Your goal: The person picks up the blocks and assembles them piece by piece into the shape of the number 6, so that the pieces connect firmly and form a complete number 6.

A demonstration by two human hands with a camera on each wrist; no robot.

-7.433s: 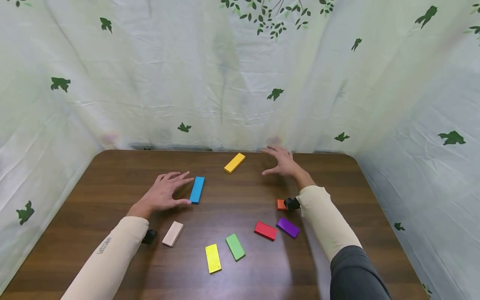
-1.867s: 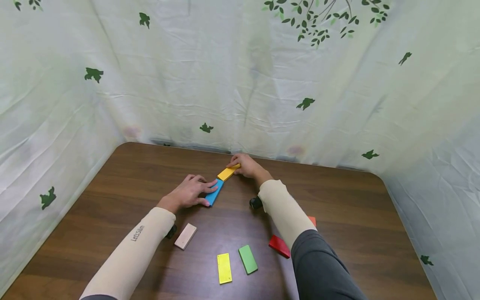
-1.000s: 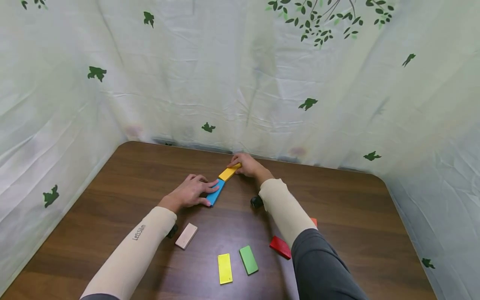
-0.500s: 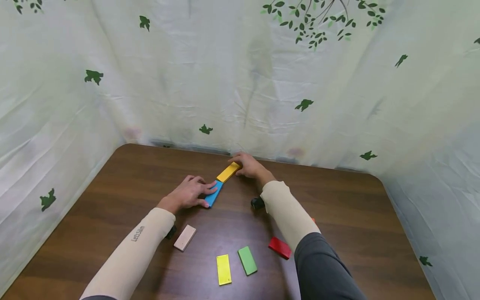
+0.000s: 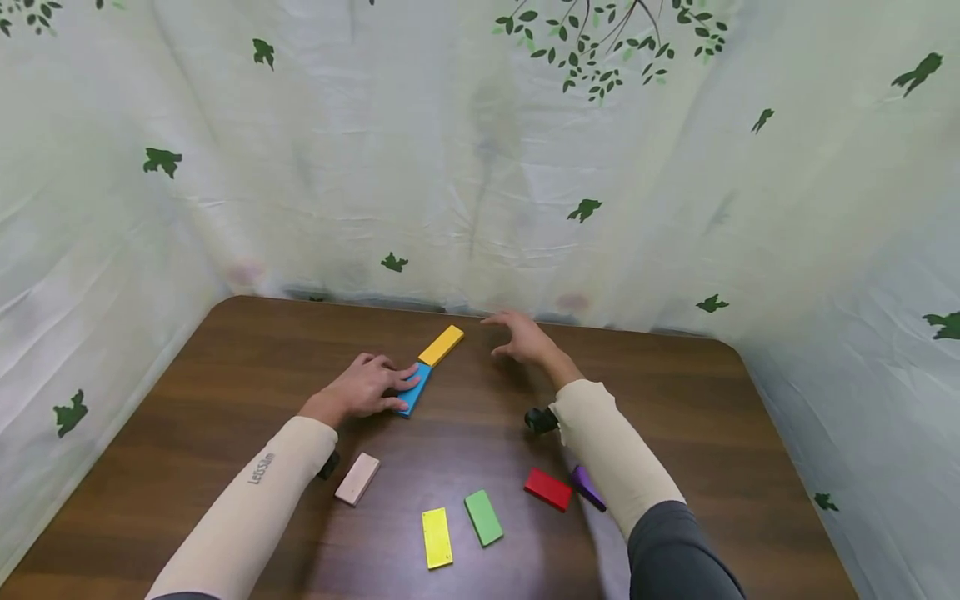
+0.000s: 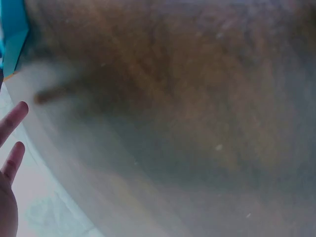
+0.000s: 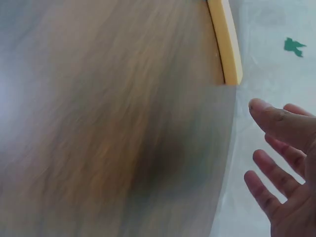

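In the head view a blue block (image 5: 416, 390) lies at a slant on the table, its far end against the near end of an orange-yellow block (image 5: 441, 345). The left hand (image 5: 362, 388) holds the blue block between thumb and fingers from its left side. To the right of the orange-yellow block, the right hand (image 5: 528, 340) hovers with its fingers apart and nothing in them. The right wrist view has the orange-yellow block (image 7: 227, 42) clear of the right hand (image 7: 291, 163). At the left wrist view's edge are the blue block (image 6: 14, 32) and part of the left hand (image 6: 11, 148).
Nearer the person lie a pale pink block (image 5: 357, 479), a yellow block (image 5: 437, 538), a green block (image 5: 483, 517) and a red block (image 5: 548, 489). A purple block (image 5: 587, 487) is partly under the right sleeve. A white leaf-print curtain (image 5: 315, 167) surrounds the wooden table (image 5: 247, 367).
The right hand has let go of the orange-yellow block and moved off to the right, its fingers spreading. The left hand stays at the blue block. The purple block has come into sight beside the sleeve.
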